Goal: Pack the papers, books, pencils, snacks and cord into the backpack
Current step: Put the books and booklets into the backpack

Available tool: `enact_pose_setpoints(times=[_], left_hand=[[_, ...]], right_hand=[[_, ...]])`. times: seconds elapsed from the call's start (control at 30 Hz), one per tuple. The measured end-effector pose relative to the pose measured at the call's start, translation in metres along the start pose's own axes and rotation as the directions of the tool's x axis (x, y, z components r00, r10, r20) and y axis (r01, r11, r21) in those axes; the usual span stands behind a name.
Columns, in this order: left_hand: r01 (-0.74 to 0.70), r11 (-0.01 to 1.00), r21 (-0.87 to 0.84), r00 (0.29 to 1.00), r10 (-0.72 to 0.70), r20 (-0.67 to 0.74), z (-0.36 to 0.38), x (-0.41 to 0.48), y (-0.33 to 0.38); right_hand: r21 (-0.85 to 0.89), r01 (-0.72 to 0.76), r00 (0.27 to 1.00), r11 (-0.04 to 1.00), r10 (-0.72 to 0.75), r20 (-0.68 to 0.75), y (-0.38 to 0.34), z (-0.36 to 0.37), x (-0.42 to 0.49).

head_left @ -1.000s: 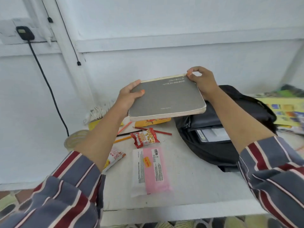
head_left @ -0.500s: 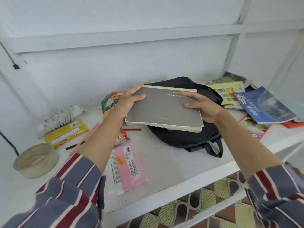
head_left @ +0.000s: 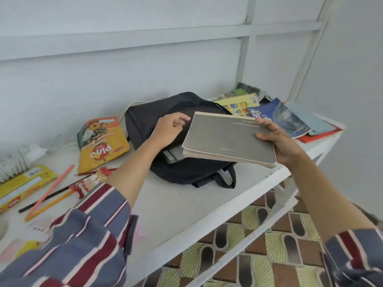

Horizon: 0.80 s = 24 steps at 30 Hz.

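holding grey book (head_left: 228,139) in our right hand (head_left: 284,143), thumb clamped on cover, we had it over open backpack (head_left: 145,119); our left hand (head_left: 167,131) gripped bag's flap. we judged packing early: snacks (head_left: 101,141), pencils (head_left: 51,189), other books (head_left: 279,119) lay outside on shelf (head_left: 176,204).

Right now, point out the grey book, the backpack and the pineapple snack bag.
grey book (head_left: 228,137), head view, middle of cover.
backpack (head_left: 144,119), head view, black top panel.
pineapple snack bag (head_left: 102,146), head view, yellow front.

A thick grey softcover book (head_left: 228,137) with cream page edges hangs tilted above the open black fabric backpack (head_left: 145,119) lying on the white desk (head_left: 176,204).
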State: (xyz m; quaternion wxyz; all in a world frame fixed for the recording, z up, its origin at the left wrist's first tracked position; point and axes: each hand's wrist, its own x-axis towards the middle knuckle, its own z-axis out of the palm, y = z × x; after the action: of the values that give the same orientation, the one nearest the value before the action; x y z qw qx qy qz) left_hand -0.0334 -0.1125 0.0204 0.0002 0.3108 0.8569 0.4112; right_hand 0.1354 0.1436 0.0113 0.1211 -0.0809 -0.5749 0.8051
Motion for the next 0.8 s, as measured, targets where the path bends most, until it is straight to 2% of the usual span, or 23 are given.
enact_pose_setpoints(times=[0.1,0.17,0.23,0.33,0.57,0.8], left_hand=[[-0.165,0.952,0.257,0.984,0.143,0.102,0.014,0.011,-0.002],[-0.136,0.910,0.391,0.987,0.093,0.128,0.021,0.015,0.001],[-0.094,0.883,0.461,0.991,0.040,0.127,0.025,0.017,0.000],[-0.107,0.831,0.545,0.989,0.035,0.141,0.025,0.018,-0.005],[-0.125,0.836,0.534,0.972,-0.003,0.233,0.017,0.035,-0.009],[-0.095,0.864,0.495,0.989,0.024,0.148,-0.005,0.058,-0.004]], right_hand=[[0.012,0.003,0.999,1.000,-0.003,-0.043,0.001,-0.021,-0.006],[0.041,-0.009,0.998,0.999,0.011,-0.055,0.004,-0.030,-0.008],[0.054,-0.027,0.997,0.998,0.030,-0.065,0.007,-0.033,-0.009],[0.041,-0.054,0.996,0.998,0.057,-0.075,0.012,-0.032,-0.009],[0.049,-0.100,0.994,0.994,0.102,-0.046,0.023,-0.025,0.003],[0.069,-0.121,0.991,0.990,0.124,-0.046,0.031,-0.015,0.020]])
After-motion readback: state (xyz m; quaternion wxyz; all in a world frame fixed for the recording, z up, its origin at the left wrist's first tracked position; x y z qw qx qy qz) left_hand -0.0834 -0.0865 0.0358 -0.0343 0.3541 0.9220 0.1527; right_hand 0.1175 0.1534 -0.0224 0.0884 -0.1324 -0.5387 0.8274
